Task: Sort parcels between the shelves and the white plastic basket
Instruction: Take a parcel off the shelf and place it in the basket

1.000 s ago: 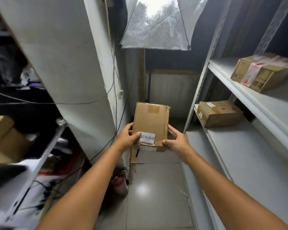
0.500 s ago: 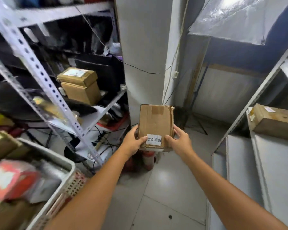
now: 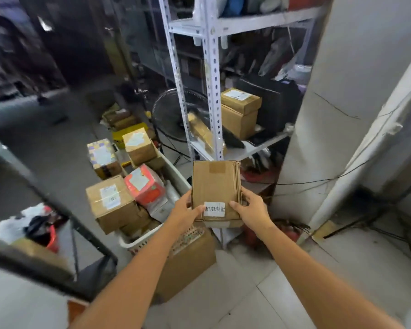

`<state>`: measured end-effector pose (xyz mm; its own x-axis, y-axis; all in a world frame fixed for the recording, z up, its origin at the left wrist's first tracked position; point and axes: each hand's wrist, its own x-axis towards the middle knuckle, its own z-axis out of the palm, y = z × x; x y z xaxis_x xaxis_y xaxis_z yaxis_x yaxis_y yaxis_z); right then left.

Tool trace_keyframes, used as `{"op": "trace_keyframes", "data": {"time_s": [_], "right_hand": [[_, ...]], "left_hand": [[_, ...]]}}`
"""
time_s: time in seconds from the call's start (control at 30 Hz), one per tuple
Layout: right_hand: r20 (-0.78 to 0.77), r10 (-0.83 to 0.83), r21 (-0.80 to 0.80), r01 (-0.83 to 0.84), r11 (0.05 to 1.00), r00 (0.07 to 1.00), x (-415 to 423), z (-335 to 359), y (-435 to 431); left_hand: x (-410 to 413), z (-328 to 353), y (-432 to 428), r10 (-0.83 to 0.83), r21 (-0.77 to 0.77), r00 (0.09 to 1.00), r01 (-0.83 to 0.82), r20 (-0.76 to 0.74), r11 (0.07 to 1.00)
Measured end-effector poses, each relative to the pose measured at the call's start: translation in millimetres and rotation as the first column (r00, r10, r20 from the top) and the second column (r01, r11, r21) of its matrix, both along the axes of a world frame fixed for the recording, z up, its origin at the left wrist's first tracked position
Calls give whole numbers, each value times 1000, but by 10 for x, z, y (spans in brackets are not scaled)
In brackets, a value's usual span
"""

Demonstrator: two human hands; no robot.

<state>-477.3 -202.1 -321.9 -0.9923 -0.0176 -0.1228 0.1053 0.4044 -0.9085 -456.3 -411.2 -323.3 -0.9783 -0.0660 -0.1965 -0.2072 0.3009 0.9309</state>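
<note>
I hold a small brown cardboard parcel [image 3: 215,186] with a white printed label in front of me. My left hand [image 3: 185,211] grips its left edge and my right hand [image 3: 250,210] grips its right edge, thumbs on the front near the label. To the left and below it stands the white plastic basket [image 3: 176,176], filled with several parcels: brown boxes, a red-and-white one [image 3: 145,186] and a purple-patterned one [image 3: 102,157]. The held parcel hangs just past the basket's right rim.
A white metal shelf rack [image 3: 210,74] stands behind the parcel with stacked brown boxes [image 3: 240,112] on its shelf. A black fan [image 3: 169,115] sits beside it. A white pillar [image 3: 337,115] rises at the right. A large brown carton [image 3: 188,262] stands under the basket's near end.
The view has swung left, away from the white shelves on the right, and the basket full of parcels is now in sight. Both hands still hold the same parcel.
</note>
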Motion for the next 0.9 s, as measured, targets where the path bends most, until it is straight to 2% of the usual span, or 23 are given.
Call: {"op": "trace_keyframes", "data": {"time_s": [0.27, 0.53, 0.7, 0.9], "right_hand": [[-32, 285, -9, -285, 958, 958, -704, 58, -1481], [-40, 436, -26, -437, 899, 899, -1467, 153, -2849], [-27, 550, -39, -551, 834, 834, -1885, 47, -3523], [-5, 676, -76, -674, 735, 737, -2352, -138, -4143]], "left_hand": [[-154, 97, -1386, 260, -25, 965, -260, -21, 965], [-666, 75, -2681, 455, 7, 890, -456, 38, 890], [-849, -41, -3223, 550, 50, 831, -555, 83, 831], [-1064, -92, -3601, 664, 21, 741, -669, 96, 743]]}}
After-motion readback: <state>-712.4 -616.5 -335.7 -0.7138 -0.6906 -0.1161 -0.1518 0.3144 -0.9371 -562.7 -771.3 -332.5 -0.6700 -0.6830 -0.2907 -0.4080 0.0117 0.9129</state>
